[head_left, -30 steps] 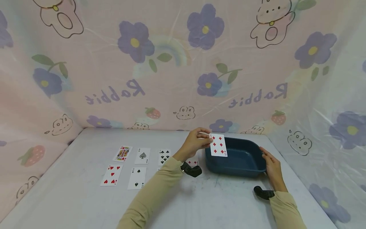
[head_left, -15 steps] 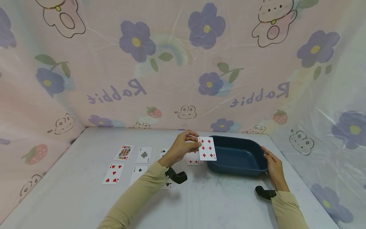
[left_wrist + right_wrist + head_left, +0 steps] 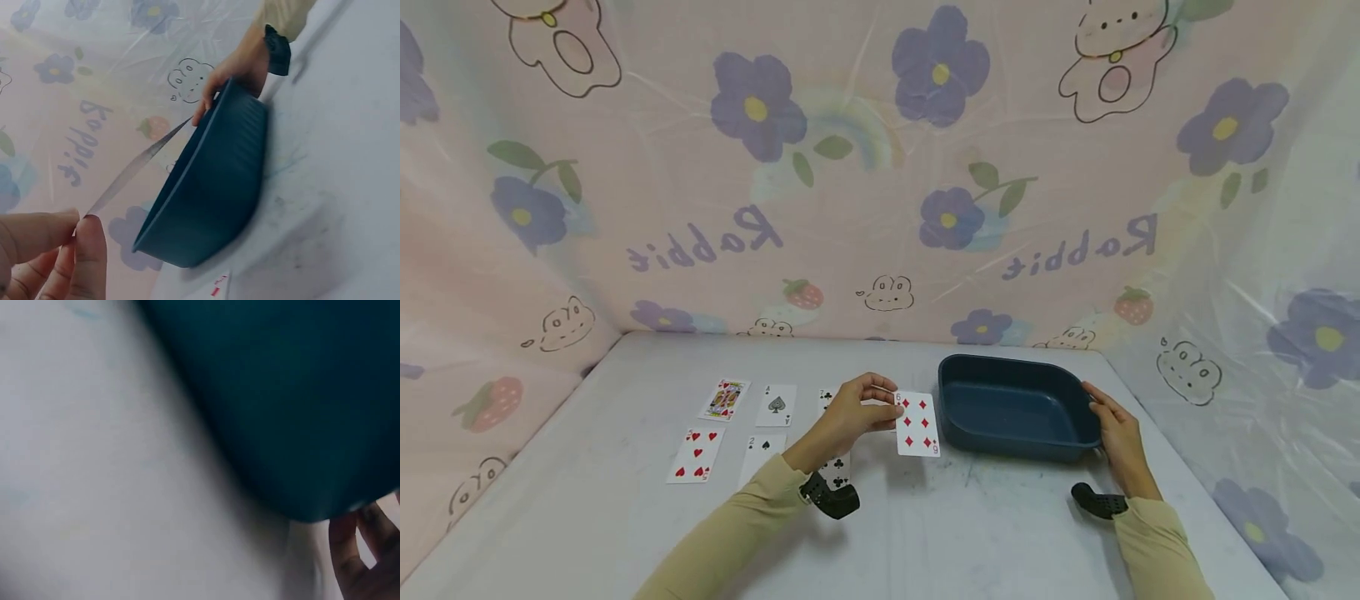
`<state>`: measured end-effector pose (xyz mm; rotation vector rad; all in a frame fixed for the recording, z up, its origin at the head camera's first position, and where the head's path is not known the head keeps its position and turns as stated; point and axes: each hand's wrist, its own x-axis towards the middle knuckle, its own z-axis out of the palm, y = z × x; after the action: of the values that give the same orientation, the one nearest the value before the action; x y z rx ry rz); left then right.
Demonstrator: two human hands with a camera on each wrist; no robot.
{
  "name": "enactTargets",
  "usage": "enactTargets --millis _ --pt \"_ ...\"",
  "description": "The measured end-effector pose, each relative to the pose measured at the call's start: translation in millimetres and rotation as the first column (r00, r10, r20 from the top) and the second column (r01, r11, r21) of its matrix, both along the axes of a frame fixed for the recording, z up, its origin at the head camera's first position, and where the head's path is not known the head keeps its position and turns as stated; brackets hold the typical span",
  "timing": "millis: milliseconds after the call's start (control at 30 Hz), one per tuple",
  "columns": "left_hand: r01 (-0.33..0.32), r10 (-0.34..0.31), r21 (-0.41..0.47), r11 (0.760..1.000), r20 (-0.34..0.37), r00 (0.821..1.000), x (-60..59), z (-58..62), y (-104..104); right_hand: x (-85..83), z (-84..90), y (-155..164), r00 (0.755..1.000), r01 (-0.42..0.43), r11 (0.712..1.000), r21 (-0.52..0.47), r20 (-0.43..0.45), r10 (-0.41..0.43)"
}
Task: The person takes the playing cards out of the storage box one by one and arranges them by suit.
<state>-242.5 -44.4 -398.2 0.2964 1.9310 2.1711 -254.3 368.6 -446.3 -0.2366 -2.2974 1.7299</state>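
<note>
Head view: left hand (image 3: 850, 408) pinching a six of diamonds (image 3: 917, 423) by its left edge between thumb and fingers, face toward the camera, long axis running upright and a little tilted, hanging just above the bench (image 3: 970, 533). Sitting just right of that card, a dark blue tub (image 3: 1011, 408), near but apart from it. Right hand (image 3: 1116, 442) resting against the tub's right end, fingers curled lightly round the rim. Lying to the left of the left hand, face up: a king (image 3: 724, 399), an ace of spades (image 3: 776, 405), a five of hearts (image 3: 696, 455), a two of spades (image 3: 762, 454); a club card (image 3: 835, 471) partly hidden under the wrist. Left hand clearly nearer to the laid-out rows.

Left wrist view: fingertips (image 3: 87, 250) pressing together on the card (image 3: 140, 164), showing edge-on as a thin line pointing away toward the tub (image 3: 212, 187); the other hand (image 3: 240, 72) gripping the tub's far end.

Right wrist view: mostly blurred tub wall (image 3: 281, 394) filling the frame, fingers (image 3: 350, 556) touching its lower edge.
</note>
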Motion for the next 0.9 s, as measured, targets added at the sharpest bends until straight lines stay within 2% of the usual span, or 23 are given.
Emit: enactTargets --millis 133,400,567,900 --pt "0.003 -0.003 0.003 1.0 0.025 1.0 6.2 -8.7 -1 -0.4 4.4 4 1.0 -0.001 0.999 -0.035 0.012 0.001" --pt "-0.011 0.013 -0.043 0.999 0.044 0.999 13.6 -24.0 -4 -2.3 10.1 7 0.998 -0.066 0.972 -0.224 -0.028 0.061" --pt "0.002 0.0 -0.067 0.998 0.038 0.999 16.1 -32.6 -4 0.1 11.7 5 0.998 -0.064 0.961 -0.27 -0.013 0.063" --pt "0.025 -0.016 -0.166 0.986 0.051 0.999 18.5 -43.6 -1 0.1 8.7 6 0.998 -0.069 0.963 -0.26 -0.006 0.069"
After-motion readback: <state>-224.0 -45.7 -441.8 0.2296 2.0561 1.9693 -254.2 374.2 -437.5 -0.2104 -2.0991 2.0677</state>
